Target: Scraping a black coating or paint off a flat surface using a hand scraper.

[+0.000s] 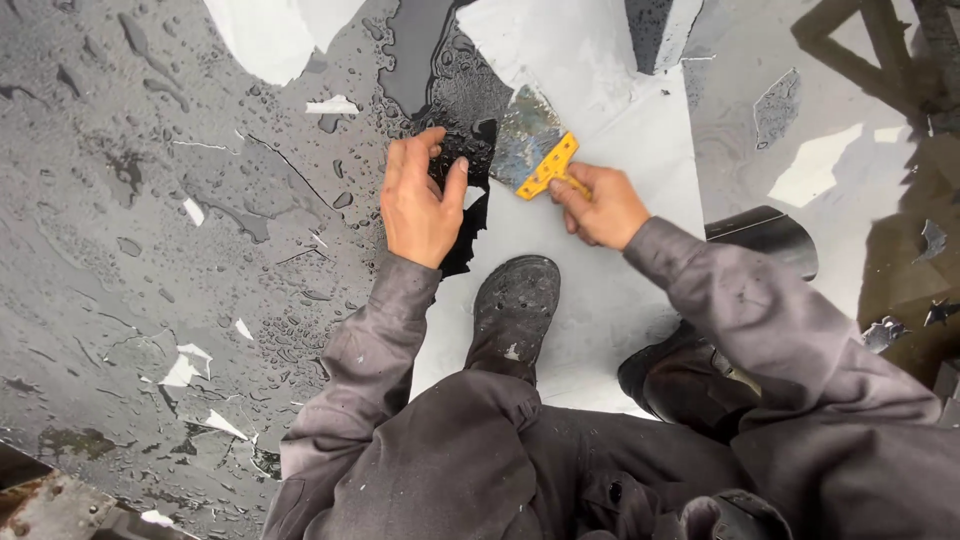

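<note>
The right hand (600, 205) is closed around the yellow handle of a scraper (535, 150), fingers curled tight. The tool's long axis runs from the hand up and to the left, far-left in the scene, so the wide metal blade lies beyond the knuckles and points toward the torn edge of the dark film (450, 95). The blade lies flat or nearly flat on the pale surface (620, 130); whether its edge is under the film cannot be told.

The left hand (420, 195) sits just left of the blade, the nearer of the 2 hands to the film's edge. Its fingers are bent and its thumb is spread, pinching or pressing a lifted flap of the dark film beside the blade; the grip itself is partly hidden by the fingers. Both wrists come in from the near side, grey sleeves (380, 340) angled inward so the hands almost meet.

Farther out, the wet dark coating (150, 200) covers the left half of the floor, beaded with water and dotted with small white bare patches. The stripped pale strip runs from near to far through the middle. 1 black boot (515, 305) stands on it just near the hands, and a 2nd boot (760, 240) shows to the right behind the right forearm. Shadows fall at the far right.
</note>
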